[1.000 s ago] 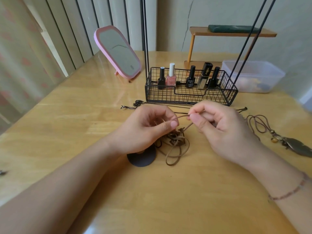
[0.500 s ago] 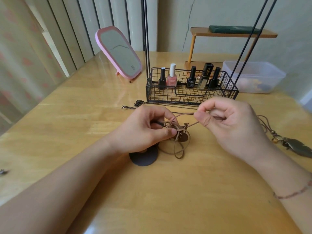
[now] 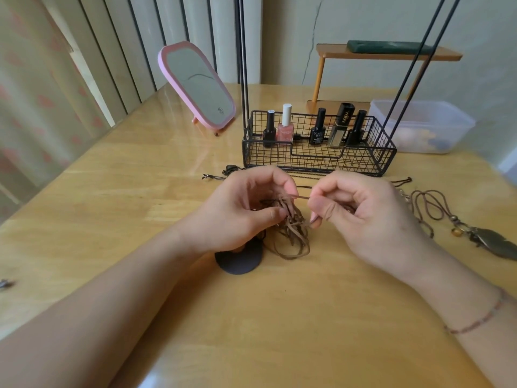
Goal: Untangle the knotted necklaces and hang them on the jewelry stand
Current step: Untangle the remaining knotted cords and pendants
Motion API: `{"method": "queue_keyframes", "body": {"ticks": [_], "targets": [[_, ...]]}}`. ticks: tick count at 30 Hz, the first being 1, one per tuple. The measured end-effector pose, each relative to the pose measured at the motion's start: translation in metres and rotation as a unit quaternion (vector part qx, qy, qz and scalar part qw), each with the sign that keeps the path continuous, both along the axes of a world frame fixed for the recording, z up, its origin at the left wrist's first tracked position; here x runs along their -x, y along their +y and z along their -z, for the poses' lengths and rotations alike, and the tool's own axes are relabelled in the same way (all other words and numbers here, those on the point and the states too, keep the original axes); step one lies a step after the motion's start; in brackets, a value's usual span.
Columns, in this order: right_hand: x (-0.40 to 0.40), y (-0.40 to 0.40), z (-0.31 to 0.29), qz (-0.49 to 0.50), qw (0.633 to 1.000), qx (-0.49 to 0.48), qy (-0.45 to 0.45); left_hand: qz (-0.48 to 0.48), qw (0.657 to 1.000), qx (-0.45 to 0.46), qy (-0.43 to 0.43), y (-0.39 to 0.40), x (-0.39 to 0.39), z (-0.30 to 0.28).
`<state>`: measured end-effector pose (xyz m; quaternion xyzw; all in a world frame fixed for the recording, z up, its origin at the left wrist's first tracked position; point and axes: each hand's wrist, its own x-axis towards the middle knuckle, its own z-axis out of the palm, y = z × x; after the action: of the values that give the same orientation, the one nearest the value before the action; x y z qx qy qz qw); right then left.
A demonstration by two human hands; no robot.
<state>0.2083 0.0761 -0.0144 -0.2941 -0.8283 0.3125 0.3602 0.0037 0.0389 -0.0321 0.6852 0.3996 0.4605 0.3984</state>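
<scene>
Soft daylight, a bit washed out

Light comes in from the curtains (image 3: 42, 107) on the left, leaving pale glare on the table (image 3: 173, 102). Shadows are faint. Wide-angle bend at the edges, and the whole frame looks slightly soft, corners worst.

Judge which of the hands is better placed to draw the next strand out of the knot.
Right, probably. The right hand already pinches a taut strand leading out of the brown cord tangle, with room to pull outward; the left hand grips the tangle itself, steadying it.
</scene>
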Motion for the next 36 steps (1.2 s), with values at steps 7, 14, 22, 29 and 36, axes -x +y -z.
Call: {"method": "queue_keyframes", "body": {"ticks": [7, 14, 22, 29, 36], "targets": [[0.001, 0.004, 0.005, 0.004, 0.998, 0.059, 0.003, -0.051, 0.997, -0.007, -0.057, 0.002, 0.003, 0.000], [-0.002, 0.004, -0.002, 0.062, 0.995, 0.063, -0.045, -0.019, 0.998, 0.006, -0.052, 0.001, 0.002, -0.001], [-0.001, 0.004, -0.003, 0.064, 0.984, 0.085, -0.141, 0.031, 0.995, 0.017, -0.098, 0.001, 0.004, 0.000], [0.002, 0.006, 0.002, 0.045, 0.988, 0.143, -0.047, 0.053, 0.988, 0.033, -0.140, 0.001, 0.000, 0.000], [0.004, 0.006, 0.008, 0.012, 0.992, 0.123, -0.013, -0.021, 0.999, 0.019, -0.038, 0.000, -0.004, 0.001]]}}
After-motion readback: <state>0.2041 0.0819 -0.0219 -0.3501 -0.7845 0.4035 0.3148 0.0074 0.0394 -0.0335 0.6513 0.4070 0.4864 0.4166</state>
